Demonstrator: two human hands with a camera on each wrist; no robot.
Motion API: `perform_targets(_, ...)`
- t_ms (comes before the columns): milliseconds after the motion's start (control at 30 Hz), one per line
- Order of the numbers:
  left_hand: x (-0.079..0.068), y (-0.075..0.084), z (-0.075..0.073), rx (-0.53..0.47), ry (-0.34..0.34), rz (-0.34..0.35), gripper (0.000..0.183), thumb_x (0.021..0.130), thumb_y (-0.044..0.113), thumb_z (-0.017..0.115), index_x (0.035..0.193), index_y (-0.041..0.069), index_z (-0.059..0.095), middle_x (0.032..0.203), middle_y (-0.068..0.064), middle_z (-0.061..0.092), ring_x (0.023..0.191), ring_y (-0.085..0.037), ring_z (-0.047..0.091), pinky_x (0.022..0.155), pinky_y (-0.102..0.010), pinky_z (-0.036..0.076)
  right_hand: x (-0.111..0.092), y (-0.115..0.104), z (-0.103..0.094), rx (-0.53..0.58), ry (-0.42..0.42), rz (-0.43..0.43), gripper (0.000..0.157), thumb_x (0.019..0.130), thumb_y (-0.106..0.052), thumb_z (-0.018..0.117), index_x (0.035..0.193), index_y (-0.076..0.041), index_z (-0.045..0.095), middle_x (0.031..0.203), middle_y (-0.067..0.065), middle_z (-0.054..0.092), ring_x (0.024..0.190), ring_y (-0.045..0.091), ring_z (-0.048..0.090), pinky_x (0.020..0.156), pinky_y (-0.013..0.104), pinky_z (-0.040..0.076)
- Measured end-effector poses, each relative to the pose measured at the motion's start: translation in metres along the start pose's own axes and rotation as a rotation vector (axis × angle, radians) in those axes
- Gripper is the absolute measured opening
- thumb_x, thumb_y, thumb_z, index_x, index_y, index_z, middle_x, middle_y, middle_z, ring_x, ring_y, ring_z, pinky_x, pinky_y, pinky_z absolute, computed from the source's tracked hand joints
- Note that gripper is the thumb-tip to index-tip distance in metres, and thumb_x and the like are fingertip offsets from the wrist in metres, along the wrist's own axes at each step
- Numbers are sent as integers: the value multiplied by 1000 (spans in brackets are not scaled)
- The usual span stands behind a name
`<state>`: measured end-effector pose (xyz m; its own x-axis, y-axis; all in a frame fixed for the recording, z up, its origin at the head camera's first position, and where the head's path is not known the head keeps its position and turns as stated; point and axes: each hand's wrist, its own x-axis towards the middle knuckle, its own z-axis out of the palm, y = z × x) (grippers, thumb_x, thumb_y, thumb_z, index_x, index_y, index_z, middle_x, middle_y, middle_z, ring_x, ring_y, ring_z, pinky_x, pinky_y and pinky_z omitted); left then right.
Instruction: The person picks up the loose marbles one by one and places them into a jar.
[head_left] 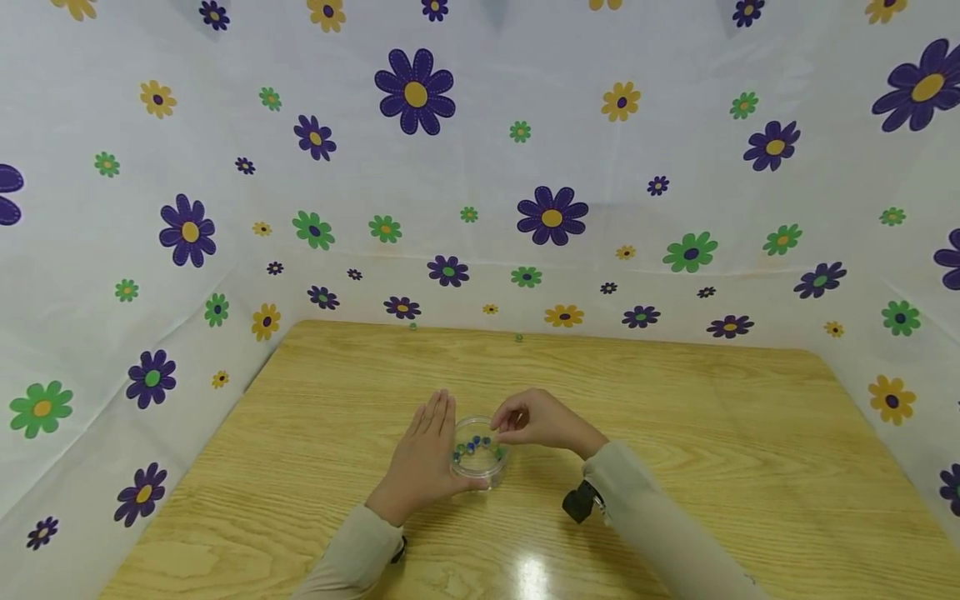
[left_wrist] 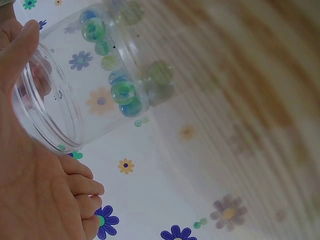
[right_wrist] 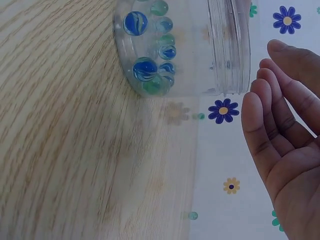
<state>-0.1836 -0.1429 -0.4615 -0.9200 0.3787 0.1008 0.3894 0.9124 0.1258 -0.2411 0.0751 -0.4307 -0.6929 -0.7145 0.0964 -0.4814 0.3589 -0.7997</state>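
A clear plastic jar (head_left: 480, 479) stands upright on the table, its mouth uncovered. Several blue and green glass marbles (right_wrist: 145, 69) lie on its bottom. My left hand (head_left: 422, 458) rests against the jar's left side, fingers straight and pointing away from me, thumb stretched along the near side. At the rim on the right is my right hand (head_left: 542, 421), fingers loosely bent and fingertips over the mouth in the head view. The right wrist view shows a gap between thumb and fingers, and no marble in it.
Two small green marbles lie apart at the table's far edge, one marble (head_left: 413, 327) left and another marble (head_left: 519, 337) nearer the middle. A flower-printed white cloth (head_left: 480, 167) walls the wooden table (head_left: 675, 400) at the back and sides.
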Motion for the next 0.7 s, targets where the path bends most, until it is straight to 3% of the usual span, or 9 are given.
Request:
perform_targets(233, -1, 0, 0, -18, -4, -10, 125, 66, 75, 64, 147, -8, 18, 154, -24, 17, 146, -35, 13, 118, -47, 19, -3, 2, -5, 6, 69, -4, 13, 84, -10, 69, 94, -1, 71, 84, 9, 69, 72, 4, 59, 69, 20, 54)
perform_targets(533, -1, -1, 0, -15, -1, -7, 125, 67, 74, 64, 147, -9, 16, 155, -25, 16, 146, -35, 13, 118, -47, 19, -5, 10, -21, 157, 282, 87, 18, 85, -14, 69, 97, 0, 69, 86, 12, 65, 73, 11, 58, 67, 22, 52)
perform_targets(700, -1, 0, 0, -17, -4, -3, 125, 67, 74, 64, 147, -9, 16, 155, -25, 14, 146, -35, 12, 118, -47, 19, -2, 15, -35, 191, 375, 138, 20, 86, -15, 68, 100, -1, 69, 84, 7, 63, 74, 11, 58, 70, 23, 52)
